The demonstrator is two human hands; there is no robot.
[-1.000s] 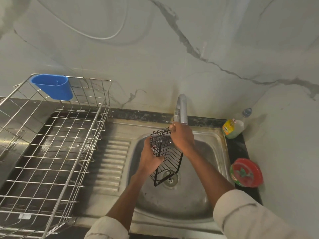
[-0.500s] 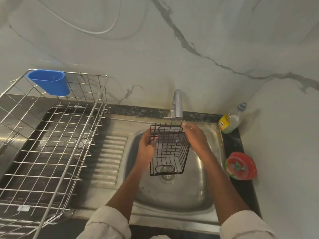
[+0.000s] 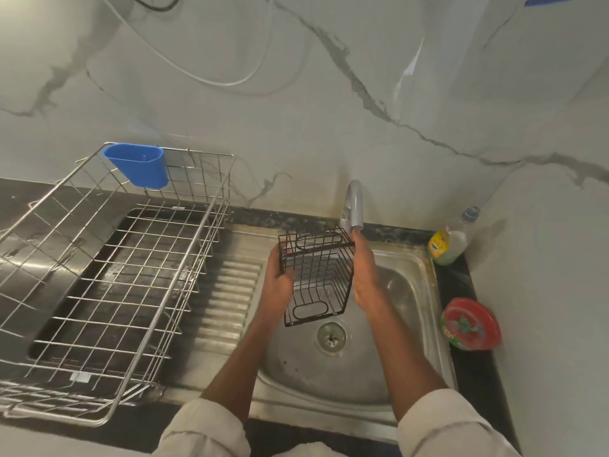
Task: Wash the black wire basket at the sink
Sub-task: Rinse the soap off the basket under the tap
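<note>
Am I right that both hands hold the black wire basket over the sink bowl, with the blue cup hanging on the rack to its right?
Not quite. The head view shows the blue cup on the dish rack to the left of the sink. Left hand and right hand do hold the black wire basket over the bowl.

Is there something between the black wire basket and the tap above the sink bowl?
Nothing visible. The black wire basket, held between left hand and right hand, is over the sink, its far end just below the tap.
</note>
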